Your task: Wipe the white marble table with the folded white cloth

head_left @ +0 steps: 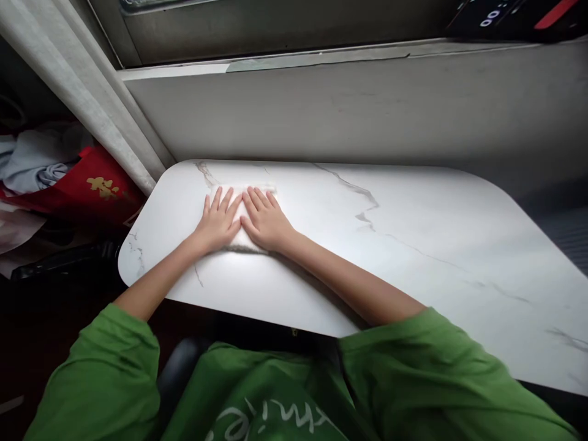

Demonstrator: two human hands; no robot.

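A folded white cloth (248,243) lies flat on the white marble-patterned table (413,245), left of its middle. My left hand (219,222) rests palm down on the left part of the cloth, its fingers spread. On the right part, my right hand (265,219) presses flat with fingers stretched out. The index fingers and thumbs of the two hands meet or nearly meet over the cloth. Much of the cloth is hidden under the hands.
Behind the table stands a grey wall (321,116) with a ledge. A pale curtain (82,79) hangs at the left, near a red bag (105,184) with clothes. A dark device showing digits (496,18) is at the top right.
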